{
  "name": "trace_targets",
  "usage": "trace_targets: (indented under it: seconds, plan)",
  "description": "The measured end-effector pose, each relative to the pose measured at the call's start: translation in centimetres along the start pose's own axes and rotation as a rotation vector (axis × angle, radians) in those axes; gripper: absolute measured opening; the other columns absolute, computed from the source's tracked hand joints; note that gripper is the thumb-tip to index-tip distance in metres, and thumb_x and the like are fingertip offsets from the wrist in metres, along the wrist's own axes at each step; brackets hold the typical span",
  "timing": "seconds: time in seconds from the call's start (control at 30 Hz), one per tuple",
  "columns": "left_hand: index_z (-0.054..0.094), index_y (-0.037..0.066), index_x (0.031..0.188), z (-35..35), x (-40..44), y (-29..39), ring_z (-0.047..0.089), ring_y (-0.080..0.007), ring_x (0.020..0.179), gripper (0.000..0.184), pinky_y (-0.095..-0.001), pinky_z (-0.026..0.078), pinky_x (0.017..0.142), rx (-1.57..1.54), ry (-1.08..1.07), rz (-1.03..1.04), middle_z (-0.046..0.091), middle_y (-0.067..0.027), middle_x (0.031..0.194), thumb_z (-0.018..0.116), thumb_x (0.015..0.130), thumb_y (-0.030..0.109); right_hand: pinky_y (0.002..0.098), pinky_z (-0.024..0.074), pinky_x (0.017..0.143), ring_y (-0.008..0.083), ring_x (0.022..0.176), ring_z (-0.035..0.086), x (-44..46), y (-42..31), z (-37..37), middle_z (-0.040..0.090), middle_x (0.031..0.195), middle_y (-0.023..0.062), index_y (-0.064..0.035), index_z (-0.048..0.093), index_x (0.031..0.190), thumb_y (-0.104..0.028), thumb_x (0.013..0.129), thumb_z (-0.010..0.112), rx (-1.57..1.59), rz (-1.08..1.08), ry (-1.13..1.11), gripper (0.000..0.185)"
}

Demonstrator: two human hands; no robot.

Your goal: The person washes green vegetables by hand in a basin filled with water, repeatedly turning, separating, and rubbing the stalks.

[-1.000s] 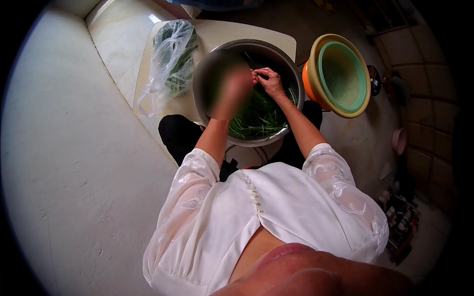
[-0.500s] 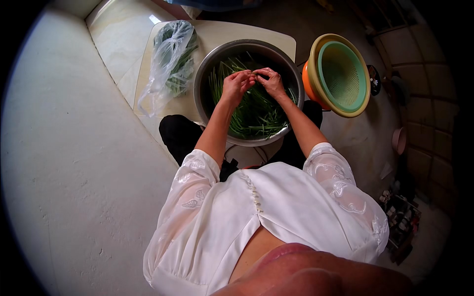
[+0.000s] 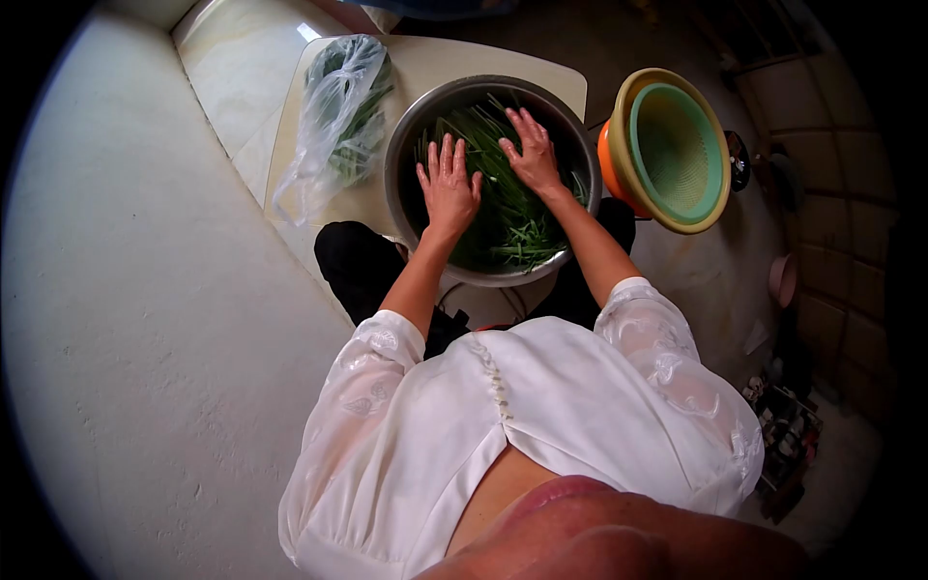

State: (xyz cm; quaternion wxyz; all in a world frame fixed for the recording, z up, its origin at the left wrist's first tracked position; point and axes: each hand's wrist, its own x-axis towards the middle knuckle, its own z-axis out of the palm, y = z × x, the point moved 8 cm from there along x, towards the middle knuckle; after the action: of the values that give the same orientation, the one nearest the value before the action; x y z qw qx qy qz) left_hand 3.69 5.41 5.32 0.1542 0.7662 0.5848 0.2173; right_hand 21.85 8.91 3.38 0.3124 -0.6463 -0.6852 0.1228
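Note:
A large round metal basin (image 3: 395,199) holds long thin green leafy stalks (image 3: 507,215). Over its left part, my left hand (image 3: 449,186) is spread with the palm down, fingers apart, just above or on the greens. On the other side of the basin, my right hand (image 3: 532,157) is also spread, fingertips toward the far rim. Neither hand grips anything. Between the two hands the stalks lie in a loose heap; whether the palms touch them is hard to tell.
A clear plastic bag (image 3: 340,116) with greens lies on the pale board (image 3: 454,55) left of the basin. Nested green (image 3: 680,155) and yellow (image 3: 635,174) baskets stand to the right, over something orange. A pale wall (image 3: 126,290) fills the left side.
Both hands were pinched together over the basin's middle. They have since moved apart and opened, the left one to the left, the right one slightly up. More of the stalks between them shows.

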Motion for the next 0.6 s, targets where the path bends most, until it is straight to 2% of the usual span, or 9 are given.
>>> trace_targets:
  seconds: [0.03,0.13,0.23,0.3,0.37,0.43,0.47,0.5,0.6]
  plan:
    - [0.037,0.010,0.147,1.0,-0.5,-0.7,0.025,-0.0371,0.143,0.067,-0.0614,0.021,0.112,0.004,0.001,-0.006,0.028,-0.0109,0.157,0.063,0.089,0.032,0.0528,0.0349,0.105,0.0359,0.131,0.041,-0.2,-0.4,1.3,0.044,0.146,0.0131,-0.0205,0.046,0.143,-0.038,0.092,0.058,-0.110,-0.019,-0.064,0.055]
    - [0.034,0.010,0.148,4.2,-1.2,-2.6,0.032,-0.0392,0.139,0.070,-0.0633,0.025,0.109,0.137,-0.162,-0.080,0.031,-0.0127,0.155,0.057,0.091,0.044,0.0536,0.0327,0.106,0.0344,0.131,0.041,-0.8,0.8,3.8,0.045,0.145,0.0119,-0.0174,0.050,0.140,-0.040,0.093,0.053,-0.252,0.108,-0.204,0.052]
    - [0.042,0.008,0.143,3.9,-0.9,-2.7,0.037,-0.0384,0.136,0.063,-0.0657,0.027,0.106,0.072,-0.141,-0.092,0.038,-0.0150,0.150,0.060,0.090,0.036,0.0526,0.0338,0.105,0.0337,0.128,0.044,-0.6,2.0,3.7,0.048,0.143,0.0112,-0.0133,0.056,0.134,-0.040,0.090,0.055,-0.387,0.146,-0.286,0.051]
    - [0.046,0.006,0.138,2.6,-0.7,-2.3,0.039,-0.0379,0.133,0.057,-0.0611,0.030,0.106,0.030,-0.132,-0.060,0.042,-0.0150,0.146,0.062,0.089,0.029,0.0514,0.0364,0.103,0.0347,0.124,0.048,-0.6,3.1,2.7,0.056,0.134,0.0122,-0.0106,0.063,0.126,-0.040,0.086,0.058,-0.324,0.356,-0.450,0.050]
    - [0.050,0.004,0.133,0.3,-0.8,-2.1,0.041,-0.0373,0.130,0.051,-0.0566,0.032,0.107,-0.005,-0.117,-0.032,0.045,-0.0150,0.143,0.064,0.087,0.023,0.0491,0.0457,0.094,0.0352,0.109,0.061,0.1,3.1,0.1,0.067,0.113,0.0152,-0.0082,0.069,0.116,-0.042,0.085,0.062,-0.135,0.383,-0.378,0.046]
    - [0.054,0.000,0.127,-3.1,-1.2,-2.5,0.046,-0.0386,0.125,0.044,-0.0481,0.038,0.104,-0.300,0.106,-0.062,0.050,-0.0186,0.135,0.063,0.086,0.013,0.0458,0.0499,0.090,0.0362,0.105,0.063,1.5,3.7,-1.7,0.067,0.113,0.0184,-0.0047,0.068,0.115,-0.042,0.083,0.066,0.038,0.233,-0.183,0.049]
    - [0.052,-0.003,0.127,-3.4,-1.6,-3.4,0.048,-0.0400,0.120,0.046,-0.0436,0.040,0.101,-0.298,0.231,-0.116,0.051,-0.0230,0.131,0.064,0.086,0.012,0.0431,0.0513,0.088,0.0380,0.104,0.063,2.3,3.2,-3.0,0.067,0.112,0.0214,-0.0008,0.067,0.113,-0.044,0.082,0.070,0.117,0.254,-0.137,0.054]
    - [0.050,-0.007,0.127,-3.3,-1.8,-4.4,0.048,-0.0426,0.119,0.048,-0.0462,0.040,0.102,-0.307,0.278,-0.188,0.050,-0.0271,0.129,0.064,0.087,0.014,0.0438,0.0514,0.086,0.0367,0.104,0.064,2.9,4.2,-2.6,0.068,0.107,0.0228,0.0027,0.067,0.112,-0.050,0.082,0.070,0.131,0.230,-0.088,0.061]
    - [0.049,-0.010,0.126,-0.2,-1.0,-6.9,0.052,-0.0466,0.111,0.053,-0.0465,0.043,0.097,-0.409,0.256,-0.296,0.054,-0.0294,0.123,0.068,0.086,0.020,0.0376,0.0481,0.089,0.0256,0.102,0.064,3.0,6.4,1.7,0.069,0.106,0.0166,0.0031,0.066,0.115,-0.059,0.079,0.072,0.357,0.477,-0.326,0.072]
